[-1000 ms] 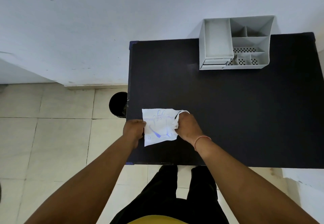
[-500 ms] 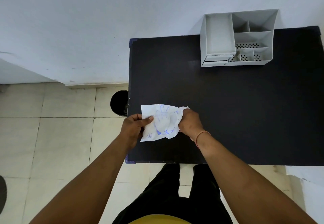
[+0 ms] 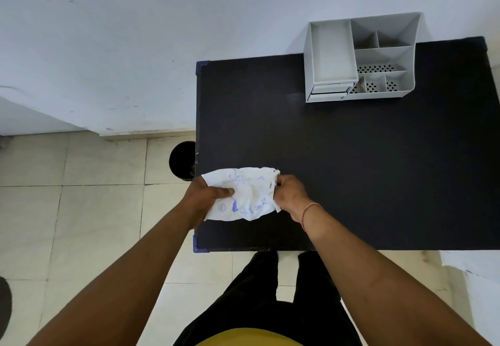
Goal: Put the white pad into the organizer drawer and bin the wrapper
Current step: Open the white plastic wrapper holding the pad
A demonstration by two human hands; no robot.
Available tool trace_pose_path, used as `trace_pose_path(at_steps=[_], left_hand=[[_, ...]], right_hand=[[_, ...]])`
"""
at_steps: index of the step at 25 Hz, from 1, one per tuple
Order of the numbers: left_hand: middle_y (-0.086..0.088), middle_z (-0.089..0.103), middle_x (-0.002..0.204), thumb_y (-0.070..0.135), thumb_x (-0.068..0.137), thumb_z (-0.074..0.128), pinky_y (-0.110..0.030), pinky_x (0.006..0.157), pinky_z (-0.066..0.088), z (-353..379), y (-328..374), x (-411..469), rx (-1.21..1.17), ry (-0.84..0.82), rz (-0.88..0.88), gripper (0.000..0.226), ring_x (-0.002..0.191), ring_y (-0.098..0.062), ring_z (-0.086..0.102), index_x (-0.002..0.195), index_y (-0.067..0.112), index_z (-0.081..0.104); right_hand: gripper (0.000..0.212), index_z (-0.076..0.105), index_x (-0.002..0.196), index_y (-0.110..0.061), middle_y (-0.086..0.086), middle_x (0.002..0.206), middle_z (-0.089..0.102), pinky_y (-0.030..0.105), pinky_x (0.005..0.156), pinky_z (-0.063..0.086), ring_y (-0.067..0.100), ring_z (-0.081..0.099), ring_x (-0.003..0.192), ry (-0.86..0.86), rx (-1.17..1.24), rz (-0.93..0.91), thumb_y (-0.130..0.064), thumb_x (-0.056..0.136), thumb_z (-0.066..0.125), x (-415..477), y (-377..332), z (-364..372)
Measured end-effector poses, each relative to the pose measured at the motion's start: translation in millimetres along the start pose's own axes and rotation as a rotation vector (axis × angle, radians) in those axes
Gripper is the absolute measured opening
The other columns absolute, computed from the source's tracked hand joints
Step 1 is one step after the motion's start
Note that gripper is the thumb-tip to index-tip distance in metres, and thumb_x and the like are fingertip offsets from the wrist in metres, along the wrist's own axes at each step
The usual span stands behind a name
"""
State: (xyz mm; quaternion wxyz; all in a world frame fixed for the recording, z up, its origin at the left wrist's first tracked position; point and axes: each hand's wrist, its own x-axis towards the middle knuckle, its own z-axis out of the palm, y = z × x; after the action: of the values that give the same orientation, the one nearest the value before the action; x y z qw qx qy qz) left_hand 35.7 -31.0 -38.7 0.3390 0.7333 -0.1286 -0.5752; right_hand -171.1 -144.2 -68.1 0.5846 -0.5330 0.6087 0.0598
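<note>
A crumpled white wrapper (image 3: pixel 247 197) with blue print is held above the near left corner of the black table (image 3: pixel 351 161). My left hand (image 3: pixel 207 195) grips its left edge, thumb on top. My right hand (image 3: pixel 289 192) pinches its right edge. The white pad is not visible apart from the wrapper. The grey organizer (image 3: pixel 359 56) stands at the table's far edge, against the wall, with its small drawers (image 3: pixel 328 92) shut at its front left. A black bin (image 3: pixel 181 160) stands on the floor just left of the table.
A white wall runs behind the table. Beige floor tiles (image 3: pixel 81 224) lie to the left. My legs stand at the table's near edge. A dark object (image 3: pixel 5 305) shows at the lower left frame edge.
Both hands have lifted the wrapper slightly and pulled it wider. My left thumb has moved onto its top face, and the wrapper looks more crumpled.
</note>
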Motion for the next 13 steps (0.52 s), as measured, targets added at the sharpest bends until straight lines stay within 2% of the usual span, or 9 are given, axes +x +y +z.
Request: trace_pose_path(at_steps=[2,3,6,7,9,11,13], left_hand=[[-0.01,0.08,0.117,0.005,0.088,0.082,-0.051,0.093,0.064,1,2,0,0.059,0.092,0.012,0.042,0.105,-0.033,0.078,0.128,0.015,0.073],[-0.01,0.079,0.118,0.005,0.087,0.083,-0.051,0.094,0.064,1,1,1,0.086,0.104,0.002,0.044,0.106,-0.033,0.077,0.129,0.016,0.073],[-0.01,0.081,0.117,0.007,0.075,0.09,-0.056,0.097,0.062,3,-2,2,0.116,0.054,-0.031,0.053,0.106,-0.033,0.077,0.125,0.018,0.075],[-0.01,0.081,0.115,0.008,0.072,0.091,-0.057,0.097,0.061,4,-3,3,0.135,0.047,-0.028,0.053,0.106,-0.032,0.077,0.121,0.02,0.076],[-0.009,0.081,0.113,0.003,0.075,0.088,-0.056,0.097,0.061,7,-1,1,0.169,0.083,0.004,0.044,0.105,-0.032,0.077,0.113,0.022,0.077],[-0.011,0.079,0.116,0.001,0.082,0.085,-0.055,0.098,0.061,7,-4,5,0.178,0.19,-0.006,0.041,0.107,-0.035,0.075,0.118,0.017,0.076],[-0.012,0.078,0.12,0.006,0.081,0.088,-0.057,0.098,0.061,4,-6,7,0.172,0.213,-0.044,0.047,0.107,-0.036,0.075,0.125,0.015,0.074]], right_hand=[[0.015,0.078,0.083,-0.017,0.002,0.086,0.079,0.044,0.073,0.068,0.023,0.078,0.082,0.111,0.062,0.005,-0.01,0.087,0.065,0,1,-3],[0.015,0.078,0.088,-0.018,0.003,0.089,0.08,0.046,0.075,0.068,0.023,0.079,0.083,0.079,0.124,0.002,-0.009,0.087,0.066,-2,0,-5],[0.02,0.075,0.108,-0.018,0.007,0.104,0.081,0.043,0.078,0.067,0.027,0.079,0.095,-0.216,0.343,0.04,-0.009,0.091,0.07,-11,-3,-5],[0.021,0.076,0.109,-0.018,0.007,0.104,0.082,0.04,0.076,0.066,0.027,0.079,0.095,-0.228,0.328,0.035,-0.009,0.092,0.069,-12,-1,-4],[0.019,0.079,0.103,-0.019,0.006,0.1,0.081,0.039,0.077,0.067,0.026,0.079,0.091,-0.045,0.197,0.015,-0.009,0.093,0.066,-8,2,-4],[0.018,0.08,0.102,-0.022,0.002,0.099,0.08,0.038,0.081,0.066,0.02,0.077,0.087,0.183,0.077,0.002,-0.012,0.09,0.07,-4,7,-11],[0.02,0.078,0.103,-0.025,-0.002,0.1,0.079,0.037,0.081,0.065,0.016,0.075,0.086,0.134,0.115,-0.037,-0.017,0.085,0.077,-3,10,-17]])
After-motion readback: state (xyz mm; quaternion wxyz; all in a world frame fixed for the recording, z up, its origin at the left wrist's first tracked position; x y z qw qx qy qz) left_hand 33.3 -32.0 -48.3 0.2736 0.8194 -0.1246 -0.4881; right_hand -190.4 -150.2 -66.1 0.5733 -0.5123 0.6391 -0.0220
